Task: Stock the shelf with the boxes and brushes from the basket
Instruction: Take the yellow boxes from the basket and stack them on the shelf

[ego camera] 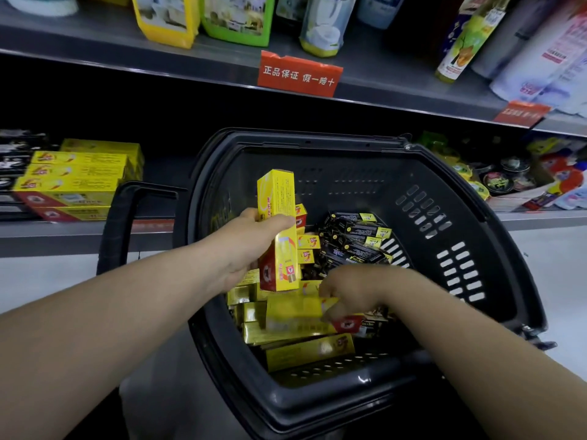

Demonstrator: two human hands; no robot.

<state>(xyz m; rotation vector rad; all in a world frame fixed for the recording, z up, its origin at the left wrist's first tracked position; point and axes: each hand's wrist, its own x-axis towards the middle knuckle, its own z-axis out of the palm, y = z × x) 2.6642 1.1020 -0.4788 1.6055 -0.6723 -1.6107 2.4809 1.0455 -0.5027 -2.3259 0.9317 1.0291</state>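
Judging from the shelf and basket contents, the task was partway done. A stack of yellow boxes (76,182) was already laid flat on the lower shelf (79,236), left of the black basket (460,236). One long yellow box (279,230) was held upright above the basket by the left hand (251,246), fingers clamped around its middle. The right hand (352,293) was down inside the basket, blurred by motion, fingers closed on the red end of another yellow box (301,312) lying flat on the pile. More yellow boxes (308,350) were left underneath, at least several, exact count not clear. A heap of black-and-yellow packs (355,239) was left at the far side of the basket; whether these were the brushes could not be told. None of those black packs was seen on the shelf beside the yellow stack. Bare shelf space was visible between the stack and the basket. Estimated remaining: both held boxes to be shelved, then the rest of the yellow pile, then all the black packs.
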